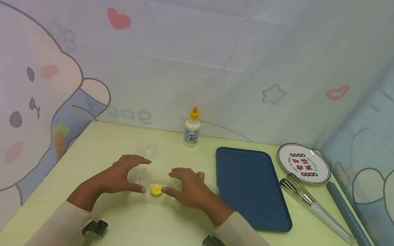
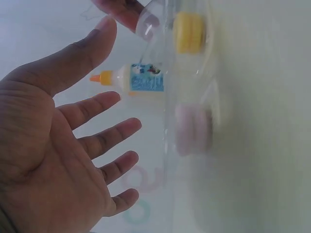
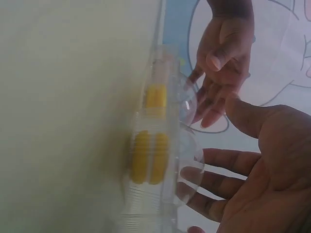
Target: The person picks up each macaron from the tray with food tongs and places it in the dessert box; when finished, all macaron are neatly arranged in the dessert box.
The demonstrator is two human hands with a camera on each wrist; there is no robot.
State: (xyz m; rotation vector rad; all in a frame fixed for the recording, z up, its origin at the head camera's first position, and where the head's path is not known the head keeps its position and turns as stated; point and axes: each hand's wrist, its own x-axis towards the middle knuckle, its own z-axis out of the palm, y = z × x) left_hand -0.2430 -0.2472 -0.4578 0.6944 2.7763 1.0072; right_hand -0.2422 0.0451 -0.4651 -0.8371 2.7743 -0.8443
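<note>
A clear plastic tray point(image 3: 170, 141) with domed covers lies on the table, with macarons inside. One yellow macaron point(image 1: 156, 190) shows between the hands; in the left wrist view a pale pink macaron point(image 2: 194, 128) lies beside the yellow one. At the tray's left side is my left hand point(image 1: 116, 176), thumb and fingers spread apart and nothing gripped. My right hand point(image 1: 192, 188) is over the right part, its thumb tip overlapping the yellow macaron's edge in the head view. In the right wrist view its extended fingers point(image 3: 214, 182) show right by a clear dome point(image 3: 189, 170).
Behind the hands stands a white glue bottle point(image 1: 191, 132) with an orange cap. A small clear plastic piece point(image 1: 148, 150) lies to its left. On the right are a blue tray point(image 1: 253, 187), a printed plate point(image 1: 303, 163), metal tongs point(image 1: 316, 207) and a long grey-blue bar point(image 1: 354, 224).
</note>
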